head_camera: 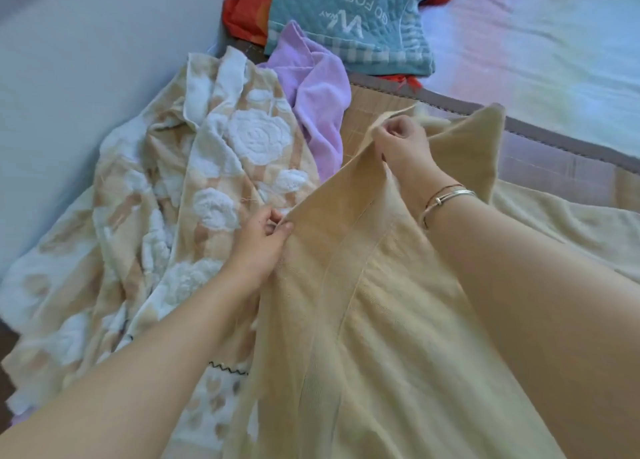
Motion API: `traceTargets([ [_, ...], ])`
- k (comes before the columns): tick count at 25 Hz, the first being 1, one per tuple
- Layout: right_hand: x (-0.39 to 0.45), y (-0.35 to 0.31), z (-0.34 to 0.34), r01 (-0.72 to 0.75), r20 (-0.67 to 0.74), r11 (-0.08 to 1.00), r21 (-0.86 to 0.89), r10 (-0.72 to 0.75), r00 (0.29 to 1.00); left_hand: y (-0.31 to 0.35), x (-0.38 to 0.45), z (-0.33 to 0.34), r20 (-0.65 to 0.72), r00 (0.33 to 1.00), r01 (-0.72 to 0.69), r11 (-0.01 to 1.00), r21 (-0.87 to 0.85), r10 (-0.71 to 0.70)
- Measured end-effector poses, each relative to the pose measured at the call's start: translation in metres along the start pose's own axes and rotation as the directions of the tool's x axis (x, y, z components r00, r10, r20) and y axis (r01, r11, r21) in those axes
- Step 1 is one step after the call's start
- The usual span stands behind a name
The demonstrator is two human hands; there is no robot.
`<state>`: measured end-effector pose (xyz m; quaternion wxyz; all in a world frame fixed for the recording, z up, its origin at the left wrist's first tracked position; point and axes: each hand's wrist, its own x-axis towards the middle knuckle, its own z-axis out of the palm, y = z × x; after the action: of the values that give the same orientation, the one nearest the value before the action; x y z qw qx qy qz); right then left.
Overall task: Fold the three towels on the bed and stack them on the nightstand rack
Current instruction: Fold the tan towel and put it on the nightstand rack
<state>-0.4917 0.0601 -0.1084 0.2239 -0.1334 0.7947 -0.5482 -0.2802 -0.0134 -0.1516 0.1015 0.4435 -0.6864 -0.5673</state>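
Plain pale-yellow terry towel (363,285) hangs lifted over the bed, its top edge stretched between my left hand (266,237), which pinches one end, and my right hand (401,140), curled around the other. I think these are the true corners, though blur hides them; I should bring them together evenly, then lay the fold flat on the woven bamboo mat (554,157).
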Motion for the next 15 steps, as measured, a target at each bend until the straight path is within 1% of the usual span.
traceTargets([
  [1,0.000,-0.008,0.013,0.000,0.083,0.999,-0.038,0.004,0.997,-0.002,0.000,-0.010,-0.040,0.999,0.002,0.999,0.034,-0.001],
  [2,-0.004,-0.012,0.024,-0.019,0.173,0.994,-0.106,0.037,0.984,-0.005,-0.002,-0.018,-0.068,0.997,0.027,0.996,0.086,-0.021],
  [3,-0.010,-0.009,0.031,-0.055,0.253,0.984,-0.171,0.097,0.962,-0.010,-0.005,-0.024,-0.066,0.995,0.078,0.987,0.141,-0.069],
  [4,-0.018,-0.003,0.032,-0.092,0.301,0.972,-0.217,0.156,0.941,-0.017,-0.008,-0.029,-0.030,0.989,0.149,0.972,0.184,-0.146],
  [6,-0.034,0.013,0.028,-0.106,0.296,0.967,-0.230,0.174,0.939,-0.030,-0.021,-0.041,0.098,0.942,0.298,0.934,0.197,-0.321],
  [7,-0.045,0.021,0.024,-0.101,0.282,0.970,-0.222,0.163,0.945,-0.037,-0.031,-0.049,0.193,0.906,0.347,0.923,0.167,-0.376],
  [8,-0.059,0.027,0.019,-0.095,0.266,0.972,-0.213,0.151,0.952,-0.042,-0.045,-0.057,0.302,0.858,0.392,0.909,0.140,-0.416],
  [9,-0.073,0.034,0.015,-0.079,0.248,0.973,-0.219,0.134,0.960,-0.047,-0.061,-0.064,0.409,0.800,0.411,0.898,0.157,-0.438],
  [10,-0.088,0.039,0.009,-0.059,0.233,0.971,-0.231,0.114,0.966,-0.051,-0.077,-0.071,0.499,0.739,0.396,0.891,0.221,-0.452],
  [11,-0.101,0.045,0.005,-0.036,0.228,0.969,-0.246,0.094,0.969,-0.057,-0.092,-0.077,0.556,0.693,0.341,0.888,0.309,-0.460],
  [12,-0.114,0.050,0.003,-0.018,0.237,0.964,-0.263,0.083,0.968,-0.060,-0.106,-0.081,0.578,0.675,0.288,0.885,0.366,-0.459],
  [13,-0.127,0.056,0.002,-0.001,0.252,0.959,-0.282,0.075,0.965,-0.065,-0.117,-0.085,0.566,0.686,0.261,0.881,0.394,-0.456],
  [15,-0.151,0.066,0.004,0.072,0.284,0.945,-0.318,0.022,0.959,-0.073,-0.133,-0.091,0.493,0.758,0.282,0.896,0.344,-0.427],
])
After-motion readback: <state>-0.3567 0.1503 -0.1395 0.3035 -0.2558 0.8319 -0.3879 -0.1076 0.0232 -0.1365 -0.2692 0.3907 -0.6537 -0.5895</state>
